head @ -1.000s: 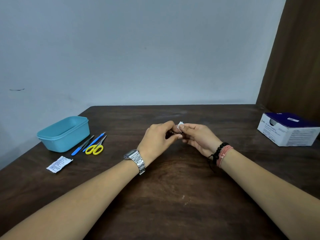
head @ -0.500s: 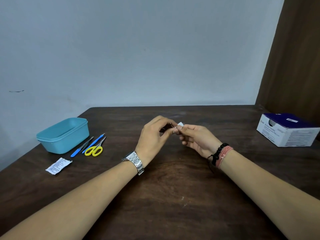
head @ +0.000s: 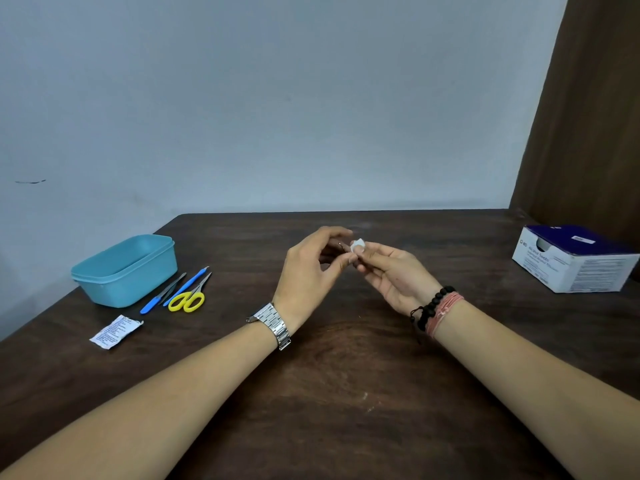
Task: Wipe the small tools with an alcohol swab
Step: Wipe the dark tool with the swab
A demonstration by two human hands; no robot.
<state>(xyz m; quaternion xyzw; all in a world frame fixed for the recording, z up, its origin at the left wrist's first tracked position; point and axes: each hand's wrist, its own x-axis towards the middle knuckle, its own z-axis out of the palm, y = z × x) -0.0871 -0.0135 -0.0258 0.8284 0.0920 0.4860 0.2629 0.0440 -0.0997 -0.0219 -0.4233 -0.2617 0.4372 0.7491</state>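
Note:
Above the middle of the table, my left hand (head: pixel 311 271) pinches a small metal tool (head: pixel 341 245) that is mostly hidden behind its fingers. Right against it, my right hand (head: pixel 391 275) pinches a small white alcohol swab (head: pixel 357 244) at the tool's tip. At the left lie yellow-handled scissors (head: pixel 188 299), a blue-handled tool (head: pixel 187 285) and a second blue-handled tool (head: pixel 161 296), side by side on the wood.
A teal plastic tub (head: pixel 124 271) stands at the left beside the tools. A torn white swab wrapper (head: pixel 116 331) lies in front of it. A blue-and-white swab box (head: pixel 575 261) sits at the right edge. A brown curtain hangs behind it.
Both hands have risen slightly and shifted away from me. The left fingers have loosened and spread around the small tool while the swab stays at its tip.

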